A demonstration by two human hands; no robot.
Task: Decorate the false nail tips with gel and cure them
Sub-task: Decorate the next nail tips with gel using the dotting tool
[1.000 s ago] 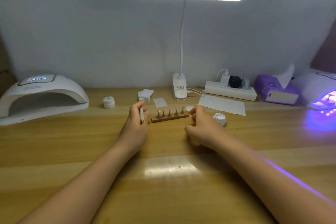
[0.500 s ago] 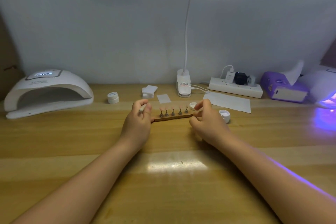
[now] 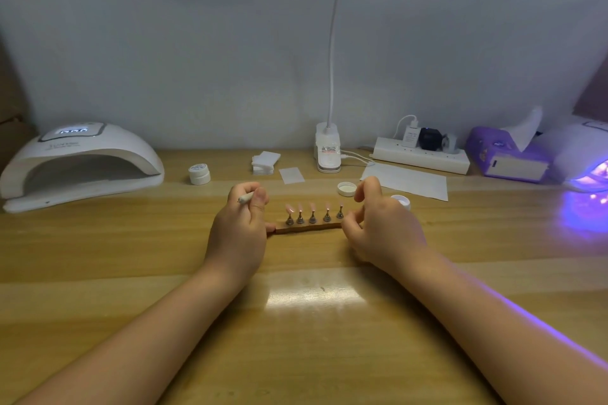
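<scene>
Several pink false nail tips (image 3: 312, 207) stand on small metal stands on a wooden strip holder (image 3: 309, 227) in the middle of the desk. My left hand (image 3: 240, 227) grips a thin white gel brush (image 3: 246, 197), and one lower finger touches the holder's left end. My right hand (image 3: 378, 223) pinches the holder's right end with curled fingers. An open gel jar (image 3: 402, 200) sits just behind my right hand, partly hidden, with its white lid (image 3: 346, 188) lying nearby.
A white nail lamp (image 3: 79, 164) stands at the far left and a lit purple-glowing nail lamp (image 3: 589, 168) at the far right. Along the back are a closed jar (image 3: 199, 173), white pads (image 3: 265, 163), a desk lamp base (image 3: 328, 154), a paper sheet (image 3: 408, 179), a power strip (image 3: 421, 154) and a tissue box (image 3: 506, 158).
Both hands have closed in on the ends of the holder; my right hand moved up to its right end. The brush in my left hand has tilted over to the left.
</scene>
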